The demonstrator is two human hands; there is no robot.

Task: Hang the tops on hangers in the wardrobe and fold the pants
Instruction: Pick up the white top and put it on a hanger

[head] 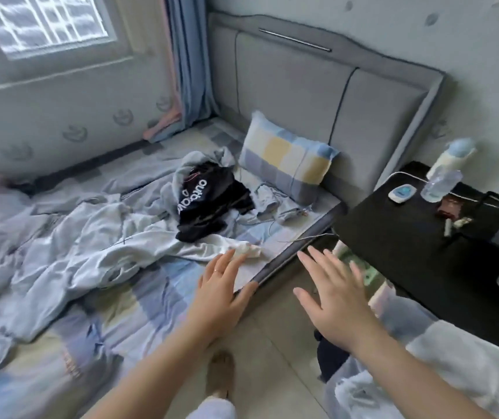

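A heap of clothes lies on the bed [139,300]: a black garment with white lettering [212,204], a grey top [193,164] bunched behind it, and pale light-blue clothing [91,246] spread to the left. A small grey piece [267,201] lies by the pillow. My left hand [222,294] hovers with fingers spread over the bed's near edge, its fingertips close to the white hem of the pale clothing. My right hand [332,297] is spread open above the floor gap beside the bed, holding nothing. No wardrobe or hangers are in view.
A checked pillow [287,161] leans on the grey headboard [317,86]. A black bedside table [417,246] at the right carries a bottle [447,170] and small items. Cables trail over the bed's corner. My foot [221,373] stands on the tiled floor.
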